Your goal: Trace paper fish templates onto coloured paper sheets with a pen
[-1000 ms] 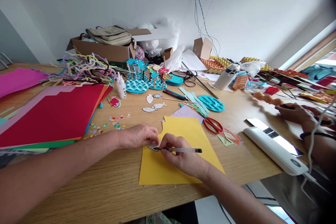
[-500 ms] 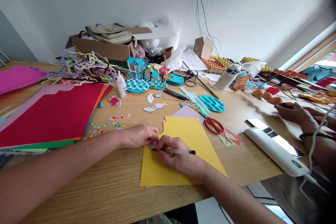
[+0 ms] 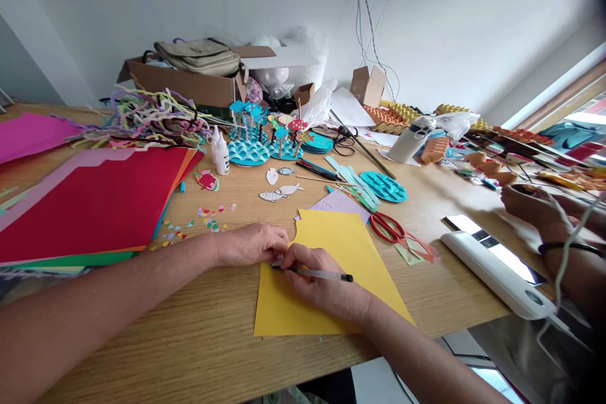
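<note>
A sheet of yellow paper [image 3: 331,233] lies near the table's front edge. My right hand [image 3: 324,281] rests on it, fingers closed around a pen [image 3: 326,274] whose tip points left. At the sheet's left edge, my left hand [image 3: 253,244] has its fingers bent together and pressed down on a small pale paper piece [image 3: 277,262], mostly hidden under the fingertips. Just beyond the hands lie white paper fish cutouts [image 3: 280,193] and a lilac sheet [image 3: 329,202] with drawn lines, partly under the yellow one.
Red-handled scissors [image 3: 387,227] and a white device [image 3: 497,274] lie to the right. Glue bottles [image 3: 221,154], blue wavy fish models [image 3: 249,153] and pipe cleaners [image 3: 156,113] stand farther back. Coloured sheets [image 3: 95,208] cover the left. Another person's hands [image 3: 540,208] are at far right.
The pen and my right hand have shifted only slightly, while my left hand stays in place. The view has moved a little. At far right the other person's hands have moved slightly.
</note>
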A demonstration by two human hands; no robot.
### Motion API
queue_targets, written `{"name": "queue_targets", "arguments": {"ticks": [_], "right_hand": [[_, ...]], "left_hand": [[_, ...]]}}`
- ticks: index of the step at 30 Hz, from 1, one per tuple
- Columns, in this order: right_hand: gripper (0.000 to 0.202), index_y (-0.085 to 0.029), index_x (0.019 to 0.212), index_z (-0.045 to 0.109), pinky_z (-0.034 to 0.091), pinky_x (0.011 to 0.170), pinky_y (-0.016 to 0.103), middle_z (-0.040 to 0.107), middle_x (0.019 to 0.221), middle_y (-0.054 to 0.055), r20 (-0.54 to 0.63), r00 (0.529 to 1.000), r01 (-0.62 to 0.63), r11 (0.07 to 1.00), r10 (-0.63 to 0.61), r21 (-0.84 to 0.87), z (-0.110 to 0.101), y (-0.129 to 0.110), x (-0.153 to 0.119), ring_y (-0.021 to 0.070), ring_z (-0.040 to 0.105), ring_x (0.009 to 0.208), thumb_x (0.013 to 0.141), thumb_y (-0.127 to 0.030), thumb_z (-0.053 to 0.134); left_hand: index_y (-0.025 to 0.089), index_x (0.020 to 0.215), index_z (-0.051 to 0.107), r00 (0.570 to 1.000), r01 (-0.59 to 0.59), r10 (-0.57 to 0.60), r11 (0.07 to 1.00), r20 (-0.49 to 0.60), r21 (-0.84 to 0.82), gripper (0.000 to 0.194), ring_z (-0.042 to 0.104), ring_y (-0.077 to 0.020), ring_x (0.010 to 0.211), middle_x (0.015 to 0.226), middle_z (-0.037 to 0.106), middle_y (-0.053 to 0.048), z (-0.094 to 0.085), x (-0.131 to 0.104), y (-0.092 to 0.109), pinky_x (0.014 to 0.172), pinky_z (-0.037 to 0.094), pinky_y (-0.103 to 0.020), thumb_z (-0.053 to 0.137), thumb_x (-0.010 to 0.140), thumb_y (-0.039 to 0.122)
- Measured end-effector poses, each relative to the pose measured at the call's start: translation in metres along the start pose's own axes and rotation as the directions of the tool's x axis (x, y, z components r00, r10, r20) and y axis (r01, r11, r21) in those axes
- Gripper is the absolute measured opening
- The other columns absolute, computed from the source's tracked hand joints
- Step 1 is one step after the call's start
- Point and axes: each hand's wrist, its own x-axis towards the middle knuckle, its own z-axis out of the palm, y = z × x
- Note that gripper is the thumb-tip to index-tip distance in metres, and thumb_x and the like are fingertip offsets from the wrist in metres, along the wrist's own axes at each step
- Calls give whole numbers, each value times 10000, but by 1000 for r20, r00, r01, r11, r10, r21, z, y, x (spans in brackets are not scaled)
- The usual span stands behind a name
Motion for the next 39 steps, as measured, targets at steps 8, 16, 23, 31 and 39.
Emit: {"name": "queue_targets", "arguments": {"ticks": [8,16,23,31,39], "right_hand": [[81,-180,776,534,355,514,192,558,624,-20,7,1000,-10,1000,10,25,5,-2,4,96,478,519,754,-122,481],[60,-192,785,524,354,507,192,551,641,-23,-21,999,27,997,-26,67,10,1,4,96,462,515,782,-149,482],[53,-188,800,532,373,523,200,561,646,-15,-33,999,-7,997,10,77,12,1,3,105,491,537,795,-168,483],[54,-190,775,514,375,540,198,553,652,-22,7,999,-32,995,31,92,7,-2,1,102,483,550,785,-145,486],[105,-181,774,514,351,518,185,523,639,-33,31,999,-44,994,41,95,-4,-2,-6,90,454,530,741,-88,476]], "left_hand": [[157,671,585,1000,2,-2,999,3,-52,267,547,-111,774,826,566,18,-2,0,-1,718,395,-181,492,731,-86],[153,617,549,999,9,-5,996,43,-85,294,534,-101,764,789,539,36,-5,2,-2,716,384,-170,463,663,-124],[153,602,541,999,22,-18,996,45,-90,288,527,-101,762,786,524,35,-5,3,-2,712,381,-169,463,656,-120],[158,660,587,998,38,-34,996,47,-83,272,537,-110,762,808,540,23,-5,2,-3,692,389,-174,492,698,-94],[180,766,652,997,41,-38,998,71,-40,236,542,-115,775,836,564,6,-8,3,2,694,396,-176,525,777,-18]]}}
